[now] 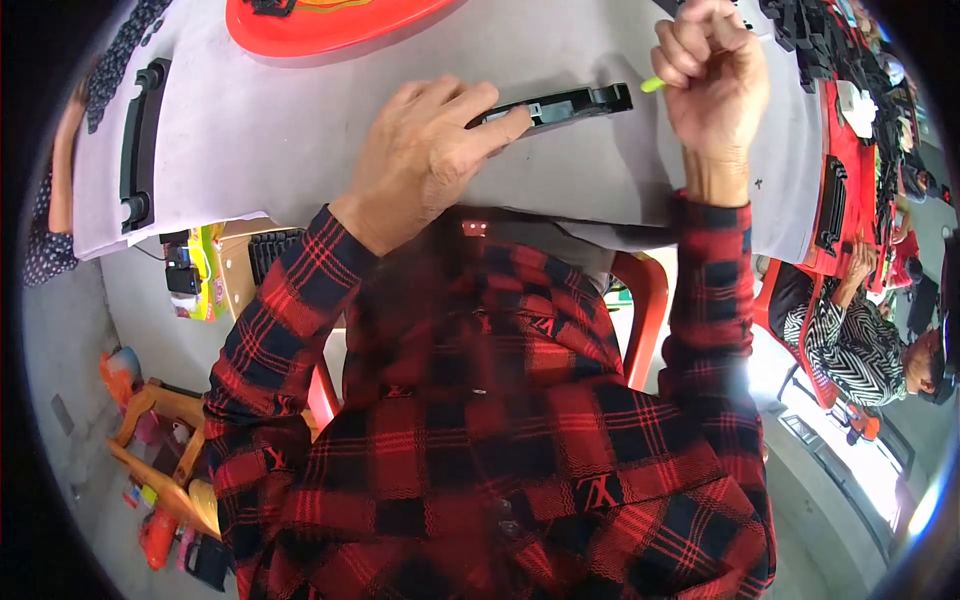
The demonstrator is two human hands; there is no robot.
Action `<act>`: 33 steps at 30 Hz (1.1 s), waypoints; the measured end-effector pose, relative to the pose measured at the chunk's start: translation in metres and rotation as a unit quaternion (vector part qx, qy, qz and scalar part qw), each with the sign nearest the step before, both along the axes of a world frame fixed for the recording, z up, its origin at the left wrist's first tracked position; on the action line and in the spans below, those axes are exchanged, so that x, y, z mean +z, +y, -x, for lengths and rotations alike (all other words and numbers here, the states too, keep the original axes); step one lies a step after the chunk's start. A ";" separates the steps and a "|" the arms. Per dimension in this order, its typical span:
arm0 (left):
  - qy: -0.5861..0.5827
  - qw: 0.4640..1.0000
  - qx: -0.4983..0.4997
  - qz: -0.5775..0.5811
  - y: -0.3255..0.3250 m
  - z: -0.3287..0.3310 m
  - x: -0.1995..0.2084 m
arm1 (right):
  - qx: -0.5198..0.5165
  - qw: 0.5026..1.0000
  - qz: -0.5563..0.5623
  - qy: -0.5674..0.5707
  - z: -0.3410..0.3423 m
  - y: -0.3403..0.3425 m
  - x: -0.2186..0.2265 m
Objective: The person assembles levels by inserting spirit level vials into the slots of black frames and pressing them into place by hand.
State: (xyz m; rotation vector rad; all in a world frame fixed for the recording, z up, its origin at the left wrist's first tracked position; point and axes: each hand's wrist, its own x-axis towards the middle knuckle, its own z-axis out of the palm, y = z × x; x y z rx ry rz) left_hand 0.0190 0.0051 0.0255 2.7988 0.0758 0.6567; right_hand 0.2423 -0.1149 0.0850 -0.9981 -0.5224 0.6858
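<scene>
My left hand (430, 150) presses the near end of a long black plastic part (580, 104) onto the pale cloth-covered table, its fingers bent over it. A clip-like, rounded end of the part points right, and a greyish strip lies along its top. To the right of it my raised right hand (715, 95) is closed, apart from the part. From its fingers sticks the yellow-green end of a slim stick-like tool (652, 85); the rest of that tool is hidden, so its kind cannot be told.
A red plastic tray (345, 45) with dark and yellow items stands at the far side. A similar black part (143, 150) lies at the left edge, and black ribbed parts (832, 203) lie at the right. Co-workers sit on both sides. A red chair (645, 310) is behind my arm.
</scene>
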 end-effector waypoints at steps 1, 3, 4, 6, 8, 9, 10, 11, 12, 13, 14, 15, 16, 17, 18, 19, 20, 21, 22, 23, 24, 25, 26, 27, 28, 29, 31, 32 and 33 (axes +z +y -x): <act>-0.008 1.000 -0.002 0.005 0.000 0.000 0.000 | -0.001 1.000 0.001 0.001 0.009 0.002 0.000; -0.016 1.000 -0.001 0.009 0.001 -0.001 0.002 | 0.018 0.994 -0.068 0.078 0.026 0.006 0.000; -0.010 1.000 -0.002 0.006 0.000 -0.001 0.003 | 0.079 0.992 -0.094 0.019 0.025 0.009 -0.009; -0.004 1.000 -0.004 0.004 0.000 -0.002 0.004 | 0.036 0.995 -0.069 0.061 0.041 0.015 -0.015; -0.031 0.999 -0.019 0.021 0.000 -0.003 0.001 | 0.033 0.991 -0.075 0.108 0.048 0.018 -0.021; -0.031 0.999 -0.018 0.023 0.000 -0.003 0.001 | 0.030 0.993 -0.075 0.092 0.051 0.019 -0.023; -0.030 0.999 -0.014 0.018 -0.001 -0.004 0.001 | 0.027 0.994 -0.074 0.075 0.053 0.019 -0.026; -0.030 0.999 -0.010 0.013 0.000 -0.003 0.001 | 0.028 0.994 -0.073 0.076 0.055 0.020 -0.030; -0.029 0.999 -0.009 0.014 0.000 -0.003 0.002 | 0.014 0.994 -0.064 0.085 0.057 0.021 -0.034; -0.027 0.999 -0.010 0.015 0.000 -0.002 0.002 | 0.001 0.994 -0.056 0.095 0.058 0.022 -0.036; -0.024 0.999 -0.012 0.016 0.000 -0.002 0.002 | 0.001 0.994 -0.054 0.096 0.059 0.022 -0.036; -0.024 0.999 -0.012 0.018 0.000 -0.001 0.001 | -0.002 0.994 -0.048 0.095 0.060 0.023 -0.035; -0.027 1.000 -0.007 0.014 0.000 -0.001 -0.001 | -0.004 0.995 -0.043 0.094 0.061 0.024 -0.035; -0.030 0.999 -0.004 0.010 -0.001 -0.002 -0.001 | -0.004 0.995 -0.041 0.094 0.062 0.024 -0.035; -0.030 0.999 -0.004 0.012 -0.001 -0.002 -0.001 | -0.004 0.995 -0.035 0.091 0.064 0.025 -0.035; -0.027 1.000 -0.006 0.009 -0.001 -0.003 0.000 | -0.004 0.996 -0.028 0.089 0.065 0.026 -0.034; -0.023 1.000 -0.007 0.007 0.000 -0.002 0.001 | -0.004 0.996 -0.027 0.089 0.066 0.026 -0.035; -0.023 1.000 -0.007 0.008 0.000 -0.002 0.001 | -0.005 0.997 -0.022 0.068 0.066 0.027 -0.035; -0.022 1.000 -0.002 0.000 -0.001 -0.002 0.002 | -0.007 0.999 -0.017 0.047 0.066 0.028 -0.034; -0.022 1.000 0.002 -0.008 -0.001 -0.002 0.002 | -0.007 0.999 -0.016 0.048 0.067 0.028 -0.034; -0.022 1.000 0.002 -0.006 0.000 -0.002 0.001 | -0.004 0.998 -0.015 0.053 0.066 0.029 -0.034; -0.023 1.000 0.000 -0.009 0.000 -0.002 0.001 | -0.001 0.998 -0.015 0.059 0.066 0.029 -0.034; -0.024 1.000 -0.002 -0.012 0.000 -0.002 0.001 | -0.001 0.998 -0.014 0.059 0.066 0.029 -0.035; -0.024 1.000 -0.002 -0.011 0.000 -0.002 0.001 | 0.006 0.998 -0.020 0.057 0.065 0.030 -0.036; -0.028 1.000 0.000 -0.013 0.000 -0.002 0.001 | 0.012 0.998 -0.026 0.055 0.065 0.030 -0.037; -0.031 0.999 0.001 -0.011 0.000 -0.003 0.000 | 0.011 0.998 -0.022 0.056 0.064 0.030 -0.038; -0.021 1.000 -0.003 -0.007 0.000 -0.004 -0.001 | -0.002 0.999 -0.002 0.048 0.065 0.032 -0.039; -0.012 1.000 -0.003 -0.010 0.000 -0.003 0.000 | -0.002 0.999 -0.001 0.049 0.068 0.033 -0.037; -0.012 1.000 -0.003 -0.009 0.000 -0.002 0.000 | -0.020 0.999 0.023 0.022 0.072 0.034 -0.034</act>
